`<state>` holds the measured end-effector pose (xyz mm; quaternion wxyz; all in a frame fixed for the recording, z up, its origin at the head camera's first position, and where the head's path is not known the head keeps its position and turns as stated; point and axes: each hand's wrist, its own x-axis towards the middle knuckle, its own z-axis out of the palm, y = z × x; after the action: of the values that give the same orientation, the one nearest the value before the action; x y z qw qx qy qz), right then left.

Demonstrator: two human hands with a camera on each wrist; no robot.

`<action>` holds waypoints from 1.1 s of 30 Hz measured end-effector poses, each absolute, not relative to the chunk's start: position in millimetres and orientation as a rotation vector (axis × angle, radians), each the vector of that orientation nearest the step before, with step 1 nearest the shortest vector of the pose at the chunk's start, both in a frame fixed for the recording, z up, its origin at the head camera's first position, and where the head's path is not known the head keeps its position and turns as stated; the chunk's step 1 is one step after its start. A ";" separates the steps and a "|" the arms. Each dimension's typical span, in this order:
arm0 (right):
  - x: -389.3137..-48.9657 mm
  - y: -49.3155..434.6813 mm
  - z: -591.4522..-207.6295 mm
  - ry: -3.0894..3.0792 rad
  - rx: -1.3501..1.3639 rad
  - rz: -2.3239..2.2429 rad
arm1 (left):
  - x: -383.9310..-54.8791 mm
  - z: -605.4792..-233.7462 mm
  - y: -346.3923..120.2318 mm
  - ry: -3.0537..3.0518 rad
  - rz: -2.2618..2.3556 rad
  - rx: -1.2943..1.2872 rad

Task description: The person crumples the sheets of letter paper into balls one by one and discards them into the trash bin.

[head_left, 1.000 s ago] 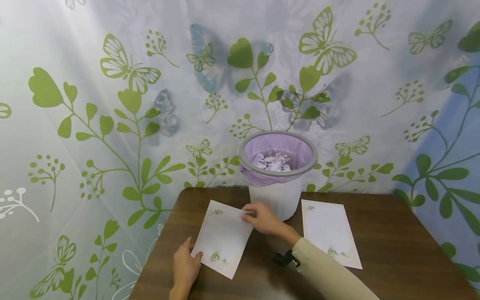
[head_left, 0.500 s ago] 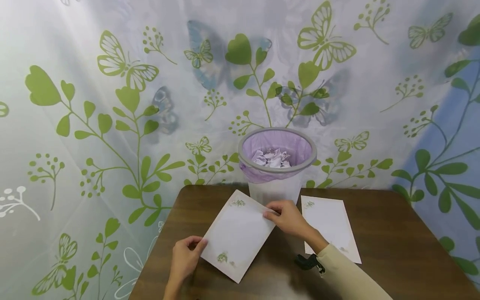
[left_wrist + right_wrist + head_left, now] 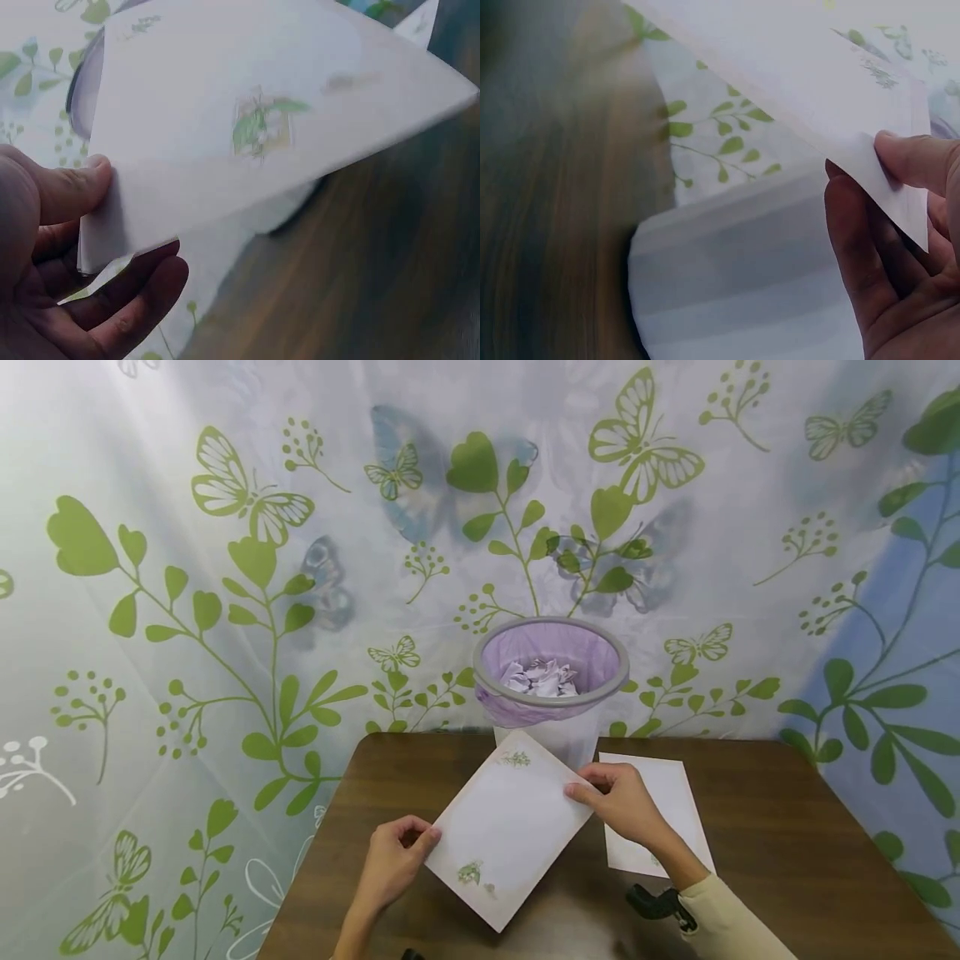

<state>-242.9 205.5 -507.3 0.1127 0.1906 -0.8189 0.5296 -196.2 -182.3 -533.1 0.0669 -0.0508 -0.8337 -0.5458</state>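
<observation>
No text, label, brand, number or sign can be read. On the tilted white rectangular paper sheet with a pale tan border (image 3: 512,818), the 2 green plant prints stand toward 12 and 7 o'clock in the head view; a brownish print at 4 o'clock from the lower plant is too blurred to make out. On the flat white rectangular paper sheet (image 3: 670,797), at 3 o'clock from the tilted sheet, a small mark near the 6 o'clock edge is too faint to tell. Marks on the crumpled white paper (image 3: 543,678) are too small.
</observation>
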 end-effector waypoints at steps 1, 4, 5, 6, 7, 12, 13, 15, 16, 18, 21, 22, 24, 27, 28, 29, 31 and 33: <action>-240.8 208.7 -506.6 -2.403 0.549 1.553 | -196.1 -531.0 -180.1 -2.509 -1.659 -0.166; -235.1 217.3 -503.7 -2.400 0.520 1.559 | -197.0 -524.4 -172.2 -2.485 -1.698 -0.214; -233.3 219.6 -502.1 -2.393 0.516 1.561 | -197.8 -522.4 -169.6 -2.480 -1.706 -0.227; -232.0 221.9 -500.7 -2.386 0.515 1.563 | -198.4 -520.4 -166.9 -2.475 -1.711 -0.238; -230.7 223.9 -499.6 -2.374 0.522 1.572 | -199.1 -518.8 -164.3 -2.462 -1.732 -0.254; -221.2 230.4 -494.0 -2.300 0.506 1.612 | -201.6 -516.9 -151.7 -2.370 -1.875 -0.431; -218.2 230.9 -492.9 -2.282 0.496 1.618 | -202.4 -517.2 -149.0 -2.351 -1.910 -0.484; -211.7 230.3 -490.7 -2.242 0.475 1.628 | -203.7 -516.9 -142.6 -2.329 -1.946 -0.590; -208.6 229.2 -489.9 -2.218 0.469 1.633 | -204.3 -516.4 -139.2 -2.320 -1.953 -0.639; -203.3 224.4 -489.0 -2.161 0.471 1.657 | -205.1 -514.6 -131.9 -2.310 -1.961 -0.723; -196.2 213.1 -490.1 -2.075 0.503 1.671 | -206.2 -512.8 -117.8 -2.285 -1.986 -0.838; -194.5 208.2 -491.4 -2.048 0.524 1.668 | -206.2 -511.8 -112.7 -2.278 -2.001 -0.865; -191.0 198.1 -494.5 -2.003 0.567 1.653 | -206.1 -510.3 -102.1 -2.251 -2.052 -0.918; -186.0 184.0 -500.1 -1.974 0.630 1.620 | -204.8 -508.6 -86.9 -2.209 -2.150 -0.952; -184.7 179.6 -502.2 -1.972 0.647 1.601 | -204.3 -508.3 -82.4 -2.197 -2.180 -0.951; -183.3 175.3 -504.2 -1.977 0.664 1.580 | -203.9 -508.1 -78.4 -2.186 -2.210 -0.946; -181.3 167.1 -508.4 -1.996 0.709 1.531 | -203.3 -508.2 -71.6 -2.168 -2.259 -0.905; -179.7 159.8 -512.9 -2.031 0.766 1.443 | -203.5 -509.0 -66.4 -2.153 -2.288 -0.842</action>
<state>-179.7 159.8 -512.9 0.2643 0.2833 -0.7514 0.5341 -203.5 -66.4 -509.0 -0.0556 -0.2586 -0.6609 -0.7023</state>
